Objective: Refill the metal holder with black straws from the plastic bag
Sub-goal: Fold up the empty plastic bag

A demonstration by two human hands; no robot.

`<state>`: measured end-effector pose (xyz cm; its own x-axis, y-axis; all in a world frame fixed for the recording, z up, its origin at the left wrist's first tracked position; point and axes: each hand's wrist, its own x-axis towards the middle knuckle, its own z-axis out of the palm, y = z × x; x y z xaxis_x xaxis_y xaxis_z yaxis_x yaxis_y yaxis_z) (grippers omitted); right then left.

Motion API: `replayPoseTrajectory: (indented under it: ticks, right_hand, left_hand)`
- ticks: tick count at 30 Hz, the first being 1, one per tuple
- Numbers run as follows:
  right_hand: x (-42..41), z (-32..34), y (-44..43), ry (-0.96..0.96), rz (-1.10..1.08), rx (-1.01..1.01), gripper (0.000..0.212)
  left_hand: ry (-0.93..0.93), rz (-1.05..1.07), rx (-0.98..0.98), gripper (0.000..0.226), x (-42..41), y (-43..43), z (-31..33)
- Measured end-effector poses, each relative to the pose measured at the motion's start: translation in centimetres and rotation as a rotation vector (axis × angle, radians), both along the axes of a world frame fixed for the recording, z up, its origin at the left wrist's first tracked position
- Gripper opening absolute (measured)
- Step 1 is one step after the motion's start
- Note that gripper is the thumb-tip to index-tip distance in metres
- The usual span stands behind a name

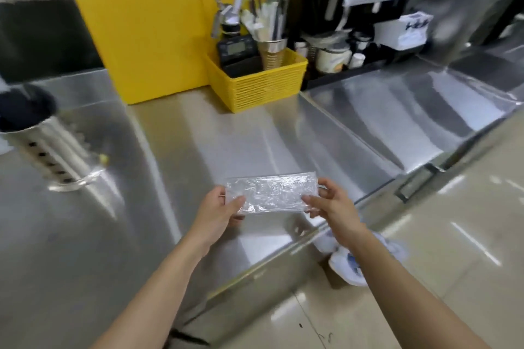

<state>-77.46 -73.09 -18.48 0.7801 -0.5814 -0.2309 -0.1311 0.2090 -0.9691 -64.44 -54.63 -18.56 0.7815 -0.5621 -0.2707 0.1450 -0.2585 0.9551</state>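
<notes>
Both hands hold a clear plastic bag (270,193) flat above the steel tabletop (175,156), near its front edge. The left hand (219,208) has its grip closed on the bag's left end, thumb on top and fingers beneath; the right hand (330,207) pinches the right end the same way. The bag looks crumpled, folded into a neat rectangle, and empty — no straws show inside it.

The metal holder (54,147) stands at the far left of the tabletop, well apart from the hands. It is a perforated steel cylinder, and its mouth is filled with the dark ends of black straws (24,110); that part is blurred, so single straws cannot be told apart.

At the back a yellow board (147,31) leans upright, and just beside it on the right sits a yellow basket (256,85) — in it a black timer (236,48) and a cup of wrapped utensils (272,51). A white shoe (347,265) shows on the tiled floor (425,235) below the right forearm
</notes>
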Motion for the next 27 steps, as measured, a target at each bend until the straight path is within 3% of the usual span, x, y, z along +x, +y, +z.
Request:
replayPoseTrajectory:
  ticks: [8,12,20,27]
  right_hand:
    - [-9.0,-1.0,-9.9,-0.006,-0.262,0.005,0.022]
    - [-13.0,-2.9,-13.8,0.027,-0.419,0.032,0.025]
    - [-20.1,-6.3,-23.0,0.236,-0.618,0.042,0.018]
    - [-22.7,-9.3,-29.7,0.378,-0.577,0.049,0.023]
  left_hand:
    - [0.020,-0.163,0.051,0.048,-6.6,-12.0,0.0]
    - [0.030,-0.249,0.024,0.025,-9.5,-18.3,-1.5]
    - [0.198,-0.459,0.101,0.009,-16.2,-30.4,-6.6]
    - [0.278,-0.341,0.295,0.019,-19.1,-36.5,-10.8]
